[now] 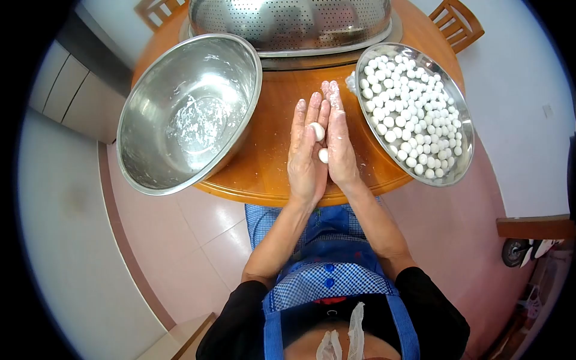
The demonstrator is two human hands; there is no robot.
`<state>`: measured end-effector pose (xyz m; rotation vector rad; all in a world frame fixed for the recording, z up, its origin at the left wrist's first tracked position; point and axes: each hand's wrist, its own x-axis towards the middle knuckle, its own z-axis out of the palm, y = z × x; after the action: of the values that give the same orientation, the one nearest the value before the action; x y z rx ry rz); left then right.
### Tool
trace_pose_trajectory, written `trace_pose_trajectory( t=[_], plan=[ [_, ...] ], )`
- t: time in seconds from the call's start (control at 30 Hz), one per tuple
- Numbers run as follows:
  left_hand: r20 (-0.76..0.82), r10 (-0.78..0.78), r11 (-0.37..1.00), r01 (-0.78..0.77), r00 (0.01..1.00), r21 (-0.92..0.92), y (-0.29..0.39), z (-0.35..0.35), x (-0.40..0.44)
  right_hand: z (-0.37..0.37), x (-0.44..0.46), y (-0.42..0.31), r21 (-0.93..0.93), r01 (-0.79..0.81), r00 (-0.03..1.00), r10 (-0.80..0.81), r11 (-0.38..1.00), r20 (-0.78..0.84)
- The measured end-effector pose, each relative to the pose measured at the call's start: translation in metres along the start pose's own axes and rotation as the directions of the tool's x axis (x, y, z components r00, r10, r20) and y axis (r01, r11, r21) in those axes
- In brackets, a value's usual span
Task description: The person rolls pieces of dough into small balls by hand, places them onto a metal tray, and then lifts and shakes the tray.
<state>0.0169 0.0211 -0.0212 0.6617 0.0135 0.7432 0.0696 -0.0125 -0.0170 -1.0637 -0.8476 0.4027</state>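
Observation:
Over the table's front part, my left hand [305, 159] and my right hand [340, 147] stand side by side, palms facing, fingers pointing away from me and dusted with white. One white dough ball [317, 131] sits at my left thumb and fingers. A second white dough ball [324, 156] lies lower down, between the two palms. Fingers on both hands are stretched out. To the right, an oval metal tray [466, 157] holds several round white balls [414, 114]. On the left stands a large steel bowl [147, 138] with white residue on its bottom.
A perforated metal basket [288, 27] lies at the back of the round wooden table [270, 162]. Clear crumpled plastic [351, 82] touches the tray's left edge. Wooden chairs [455, 25] stand behind the table. White crumbs dot the tabletop.

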Motion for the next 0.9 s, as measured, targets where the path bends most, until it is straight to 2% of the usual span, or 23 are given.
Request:
trace_pose_trajectory(
  t=[0.03,0.1,0.13,0.17,0.23,0.3,0.33,0.37,0.4,0.47,0.53,0.57,0.63,0.67,0.7,0.77,0.8,0.83,0.9],
  plan=[
    [-0.015,-0.007,0.999,0.006,1.000,-0.049,0.000,0.001,0.000,-0.001,0.000,0.006,-0.092,0.007,1.000,-0.008,0.996,-0.010],
    [-0.019,-0.010,1.000,0.010,1.000,-0.016,0.001,-0.001,0.004,-0.003,0.000,0.013,-0.276,0.018,0.999,-0.029,0.961,-0.035],
    [-0.025,-0.013,1.000,0.013,1.000,0.011,0.002,-0.003,0.006,-0.005,-0.003,0.013,-0.491,0.079,0.997,-0.078,0.868,0.023],
    [0.017,-0.008,0.999,0.007,1.000,0.045,0.001,-0.011,0.005,-0.005,-0.007,0.012,-0.648,0.205,0.979,-0.145,0.734,0.146],
    [-0.018,-0.014,0.974,0.017,1.000,0.227,-0.013,-0.064,0.002,0.001,-0.015,0.000,-0.820,0.298,0.954,-0.119,0.489,0.276],
    [0.167,0.161,0.981,-0.175,0.973,0.078,-0.006,-0.014,-0.002,0.004,-0.010,-0.006,-0.775,0.340,0.939,-0.143,0.533,0.314],
    [0.190,0.130,0.988,-0.143,0.973,0.059,-0.005,-0.009,-0.010,0.009,-0.005,-0.007,-0.739,0.375,0.926,-0.187,0.559,0.328],
    [-0.007,0.000,0.993,0.001,1.000,0.122,-0.001,-0.010,-0.017,0.010,0.001,-0.012,-0.700,0.365,0.930,-0.199,0.614,0.310],
    [-0.209,-0.116,0.975,0.152,0.971,0.164,0.003,-0.007,-0.019,0.007,0.011,-0.014,-0.735,0.333,0.943,-0.188,0.591,0.276],
    [-0.170,-0.113,0.983,0.135,0.979,0.123,0.010,0.016,-0.015,-0.002,0.021,-0.013,-0.779,0.284,0.959,-0.183,0.559,0.219],
    [-0.071,-0.083,0.996,0.086,0.994,0.031,0.013,0.019,-0.008,-0.015,0.023,-0.005,-0.704,0.367,0.930,-0.244,0.608,0.274],
    [0.001,-0.076,0.997,0.076,0.997,-0.026,0.018,0.011,-0.002,-0.012,0.015,-0.001,-0.643,0.320,0.946,-0.197,0.695,0.258],
    [-0.031,0.033,0.997,-0.031,0.999,0.071,0.024,0.014,0.010,0.001,-0.013,0.007,-0.545,0.300,0.948,-0.182,0.783,0.261],
    [0.027,0.047,0.997,-0.046,0.999,-0.056,0.018,0.006,0.012,0.006,-0.026,0.010,-0.525,0.368,0.912,-0.186,0.768,0.367],
    [0.081,0.069,0.982,-0.054,0.994,-0.182,0.010,-0.003,0.011,0.007,-0.023,0.009,-0.531,0.364,0.915,-0.187,0.765,0.358],
    [0.106,0.016,0.989,0.000,0.994,-0.147,0.000,-0.002,-0.002,0.018,-0.011,-0.004,-0.735,0.424,0.902,-0.317,0.529,0.292],
    [0.123,-0.025,0.993,0.039,0.992,-0.109,-0.003,0.002,-0.009,0.010,0.003,-0.023,-0.780,0.304,0.952,-0.149,0.547,0.266],
    [0.125,-0.022,0.994,0.034,0.992,-0.100,-0.002,0.010,-0.014,-0.003,0.014,-0.026,-0.775,0.308,0.951,-0.156,0.552,0.267],
    [-0.052,-0.104,0.975,0.112,0.993,0.192,0.009,0.029,-0.019,-0.019,0.028,-0.029,-0.683,0.277,0.957,-0.259,0.676,0.132]
  ],
)
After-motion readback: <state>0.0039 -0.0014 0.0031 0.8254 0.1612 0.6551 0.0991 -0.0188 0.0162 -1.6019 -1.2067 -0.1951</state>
